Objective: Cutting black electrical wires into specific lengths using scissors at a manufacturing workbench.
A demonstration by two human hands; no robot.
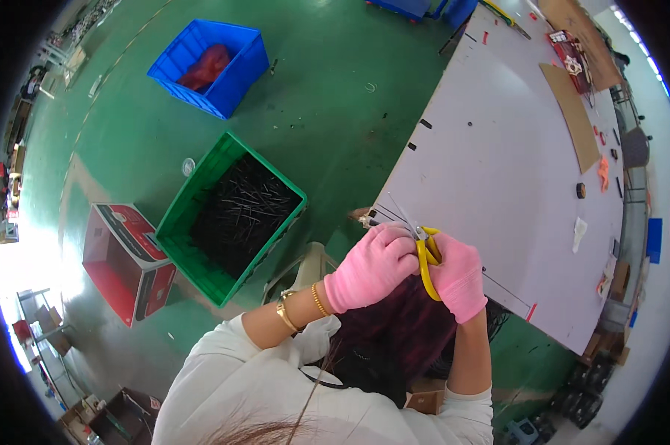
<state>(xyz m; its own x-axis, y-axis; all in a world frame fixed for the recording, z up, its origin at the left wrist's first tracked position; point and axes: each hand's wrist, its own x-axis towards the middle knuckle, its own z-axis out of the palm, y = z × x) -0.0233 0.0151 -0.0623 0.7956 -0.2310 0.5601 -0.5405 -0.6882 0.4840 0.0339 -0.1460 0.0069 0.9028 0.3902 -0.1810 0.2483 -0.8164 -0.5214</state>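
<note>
The pale table (pixel 490 170) is strewn along its right side with a cardboard strip (pixel 572 119), an orange cloth (pixel 603 173), a black roll (pixel 580 190) and a white scrap (pixel 579 234). Black bits (pixel 425 124) are scattered near its left edge. By the green floor (pixel 335 133), a blue crate (pixel 238 78) is borne.

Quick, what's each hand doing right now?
Left hand: closed, pink-gloved, apparently pinching thin dark strands.
Right hand: closed around yellow-handled pliers.
</note>
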